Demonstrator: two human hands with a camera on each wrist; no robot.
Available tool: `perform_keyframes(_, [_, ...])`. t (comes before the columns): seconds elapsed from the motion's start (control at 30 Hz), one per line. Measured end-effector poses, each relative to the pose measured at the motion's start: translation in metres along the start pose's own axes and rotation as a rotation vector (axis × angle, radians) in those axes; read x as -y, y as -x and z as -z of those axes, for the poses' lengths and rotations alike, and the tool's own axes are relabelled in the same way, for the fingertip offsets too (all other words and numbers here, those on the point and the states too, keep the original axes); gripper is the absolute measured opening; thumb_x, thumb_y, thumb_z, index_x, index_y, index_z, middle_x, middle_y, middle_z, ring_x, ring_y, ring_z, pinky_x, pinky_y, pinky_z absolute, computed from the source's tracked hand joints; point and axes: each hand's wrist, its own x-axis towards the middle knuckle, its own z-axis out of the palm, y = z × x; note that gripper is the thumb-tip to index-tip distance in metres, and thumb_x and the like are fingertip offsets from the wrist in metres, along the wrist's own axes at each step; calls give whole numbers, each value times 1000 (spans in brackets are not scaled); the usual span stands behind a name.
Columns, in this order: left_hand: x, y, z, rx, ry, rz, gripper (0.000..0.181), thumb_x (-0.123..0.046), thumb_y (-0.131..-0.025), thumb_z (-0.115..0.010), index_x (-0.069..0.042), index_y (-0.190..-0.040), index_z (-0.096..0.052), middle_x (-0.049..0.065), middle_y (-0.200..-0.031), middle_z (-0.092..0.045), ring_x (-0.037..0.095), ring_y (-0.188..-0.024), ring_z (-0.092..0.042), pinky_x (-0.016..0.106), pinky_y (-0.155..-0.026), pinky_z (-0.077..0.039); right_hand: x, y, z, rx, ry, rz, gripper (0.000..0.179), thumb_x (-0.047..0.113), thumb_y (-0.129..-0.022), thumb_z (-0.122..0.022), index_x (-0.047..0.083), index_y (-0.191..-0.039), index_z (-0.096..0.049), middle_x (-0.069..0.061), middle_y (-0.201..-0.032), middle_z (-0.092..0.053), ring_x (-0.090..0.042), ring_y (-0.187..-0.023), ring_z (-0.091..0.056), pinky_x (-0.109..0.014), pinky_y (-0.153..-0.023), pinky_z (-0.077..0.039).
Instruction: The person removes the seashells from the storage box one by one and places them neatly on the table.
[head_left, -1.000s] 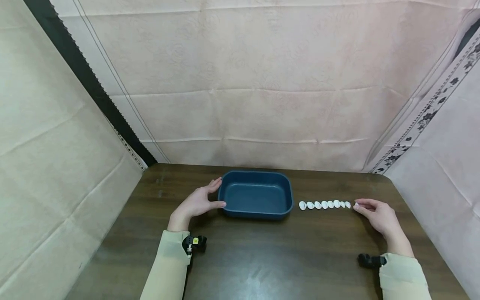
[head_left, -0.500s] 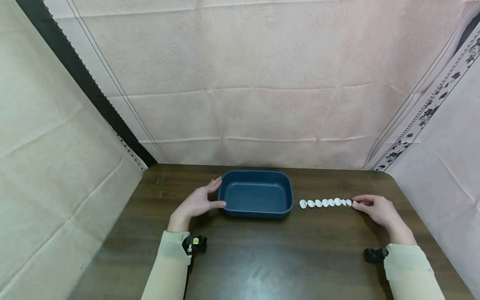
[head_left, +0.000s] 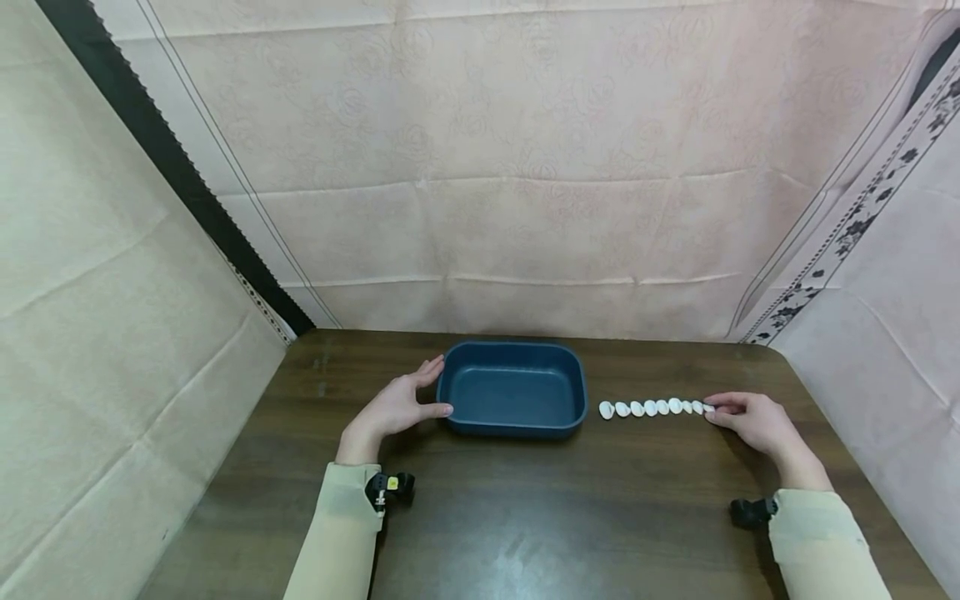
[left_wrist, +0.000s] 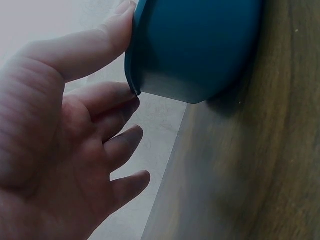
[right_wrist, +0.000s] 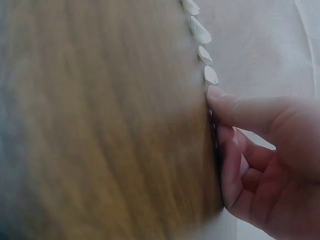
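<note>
A row of small white seashells (head_left: 650,407) lies on the table to the right of a blue rectangular tray (head_left: 512,395); ribs show on one shell (right_wrist: 200,30) in the right wrist view. At the row's right end my right hand (head_left: 757,423) pinches one more shell, mostly hidden by the thumb and fingers, down at the tabletop. My left hand (head_left: 387,410) rests against the tray's left end. Its thumb and index finger touch the rim in the left wrist view, and the other fingers (left_wrist: 126,145) are spread loosely apart from it.
The brown wooden table (head_left: 480,508) has its back edge against a pale cloth wall (head_left: 525,233). More cloth hangs at the left and right sides. Both wrists carry a black camera mount, such as the left mount (head_left: 390,487).
The right hand has moved slightly forward and closer to the row, bringing its shell up to the last one. The left hand and the tray have stayed in place.
</note>
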Motion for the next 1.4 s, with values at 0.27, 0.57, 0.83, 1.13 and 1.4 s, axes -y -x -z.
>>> perform_keyframes(0.27, [0, -2, -1, 0, 4, 3, 88, -33, -99, -80, -14, -170, -32, 5, -177, -22, 30, -164, -13, 63, -126, -24, 0, 1, 0, -8, -18, -9, 36, 23, -101, -77, -3, -125, -74, -8, -98, -78, -21, -92, -66, -58, -89, -49])
perform_keyframes(0.57, [0, -4, 0, 1, -9, -2, 88, -34, -99, -80, -14, -170, -31, 6, -177, -22, 29, -164, -14, 62, -126, -24, -3, 1, -1, -6, -70, -37, 36, 24, -103, -74, -4, -126, -73, -12, -102, -78, -25, -96, -65, -55, -89, -48])
perform_keyframes(0.83, [-2, -4, -2, 3, -5, 9, 88, -34, -98, -81, -14, -169, -32, 2, -177, -22, 27, -164, -13, 60, -127, -24, -4, 0, -2, -8, -95, -76, 38, 24, -103, -73, -5, -127, -72, -13, -104, -78, -31, -100, -65, -59, -92, -48])
perform_keyframes(1.13, [-4, -4, -4, 5, 4, 9, 89, -34, -98, -81, -14, -169, -32, 2, -176, -22, 27, -164, -14, 60, -127, -25, -5, 3, 0, -2, -98, -75, 40, 26, -103, -73, -6, -127, -71, -13, -104, -79, -30, -101, -66, -60, -92, -47])
perform_keyframes(1.4, [-4, -6, -5, 5, -1, 4, 88, -34, -98, -81, -15, -169, -33, 1, -176, -23, 27, -164, -14, 61, -127, -24, -8, 4, 1, -15, -101, -88, 39, 25, -103, -73, -6, -127, -71, -14, -105, -79, -30, -100, -66, -58, -91, -46])
